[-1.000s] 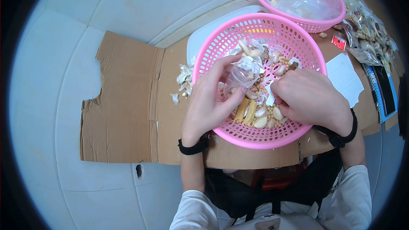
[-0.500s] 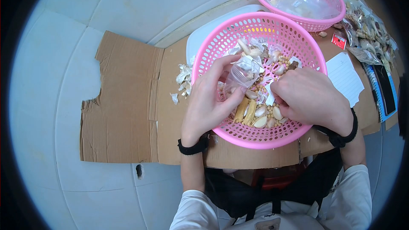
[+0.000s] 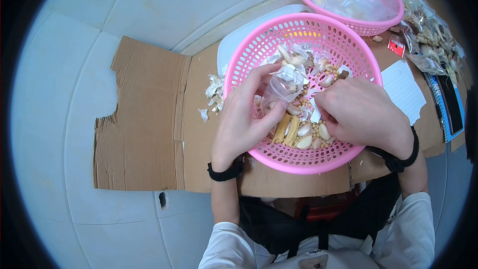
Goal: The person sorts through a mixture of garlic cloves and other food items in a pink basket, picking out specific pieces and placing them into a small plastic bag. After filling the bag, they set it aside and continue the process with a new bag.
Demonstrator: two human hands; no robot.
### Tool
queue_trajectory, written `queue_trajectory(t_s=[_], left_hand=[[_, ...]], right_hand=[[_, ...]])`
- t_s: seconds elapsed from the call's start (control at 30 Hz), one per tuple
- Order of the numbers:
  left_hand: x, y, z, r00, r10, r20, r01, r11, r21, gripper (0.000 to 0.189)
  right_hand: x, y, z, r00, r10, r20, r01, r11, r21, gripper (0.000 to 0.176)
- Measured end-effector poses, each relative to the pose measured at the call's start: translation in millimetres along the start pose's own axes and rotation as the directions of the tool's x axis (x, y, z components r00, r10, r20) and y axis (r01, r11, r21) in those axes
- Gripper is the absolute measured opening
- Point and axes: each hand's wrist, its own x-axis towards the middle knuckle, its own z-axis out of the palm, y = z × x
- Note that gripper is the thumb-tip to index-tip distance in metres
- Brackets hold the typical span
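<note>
A large pink perforated basket (image 3: 298,167) holds garlic cloves (image 3: 304,142), yellowish beans (image 3: 326,80), woody yellow root slices (image 3: 293,132) and white paper scraps. Inside its left part, my left hand (image 3: 249,112) is closed round a small clear plastic bag (image 3: 283,88), whose mouth faces the middle of the basket. My right hand (image 3: 361,112) reaches into the right part with its fingers bent down together among the contents. A white scrap (image 3: 315,111) lies beside those fingertips. Whatever they pinch, if anything, is hidden behind the hand.
Behind stands a smaller pink basket (image 3: 393,22) with clear bags. To the right are filled plastic bags (image 3: 430,35), a red-and-white packet (image 3: 396,47), lined paper (image 3: 403,92) and a dark phone (image 3: 449,104) on a blue notebook. Cardboard (image 3: 144,134) covers the surface; garlic skins (image 3: 215,92) lie left.
Almost nothing differs. My left hand keeps the plastic bag in the same spot, and my right hand has shifted only very slightly among the contents.
</note>
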Motion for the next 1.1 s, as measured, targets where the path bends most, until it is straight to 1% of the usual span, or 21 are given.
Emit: queue_trajectory(t_s=[0.1, 0.17, 0.27, 0.47, 0.57, 0.63, 0.87, 0.93, 1.1], left_hand=[[-0.2, -1.2, 0.8, 1.0, 0.0, 0.004, 0.0, 1.0, 0.005, 0.059], [-0.6, -6.5, 3.5, 0.999, 0.031, -0.038, -0.032, 0.999, -0.014, 0.061], [-0.7, -5.7, 3.6, 0.999, 0.021, -0.04, -0.021, 1.0, -0.011, 0.061], [-0.6, -4.7, 3.5, 0.999, 0.016, -0.043, -0.017, 1.0, -0.006, 0.06], [-0.6, -7.0, 3.8, 0.999, 0.029, -0.045, -0.03, 1.0, -0.009, 0.059], [-0.4, -6.4, 3.8, 0.999, 0.03, -0.044, -0.03, 0.999, -0.01, 0.059], [-0.4, -8.0, 4.4, 0.999, 0.028, -0.047, -0.028, 1.0, -0.004, 0.059], [-0.5, -8.6, 4.2, 0.999, 0.028, -0.045, -0.028, 1.0, 0.0, 0.059], [-0.5, -6.9, 3.8, 0.999, 0.026, -0.038, -0.026, 1.0, -0.005, 0.059]], right_hand=[[0.6, 0.7, 0.6, 1.0, -0.003, -0.007, 0.003, 1.0, -0.004, 0.006], [0.9, 1.3, 0.9, 1.0, -0.003, -0.008, 0.002, 1.0, -0.005, 0.006], [0.9, 1.4, 0.9, 1.0, -0.005, 0.002, 0.005, 1.0, -0.004, 0.006], [1.2, 2.3, 2.7, 0.999, -0.023, -0.027, 0.023, 1.0, -0.009, 0.007], [1.3, 1.7, 1.5, 1.0, 0.003, 0.005, -0.003, 1.0, -0.019, 0.007], [0.7, 2.1, 0.4, 0.999, -0.039, -0.018, 0.039, 0.999, -0.024, 0.008], [1.3, 1.8, 0.0, 1.0, -0.022, 0.0, 0.022, 1.0, -0.016, 0.008], [1.2, 2.0, 0.9, 0.999, -0.032, -0.025, 0.031, 0.999, -0.012, 0.008], [1.7, 2.6, 2.4, 0.999, -0.024, -0.023, 0.024, 0.999, -0.024, 0.008]])
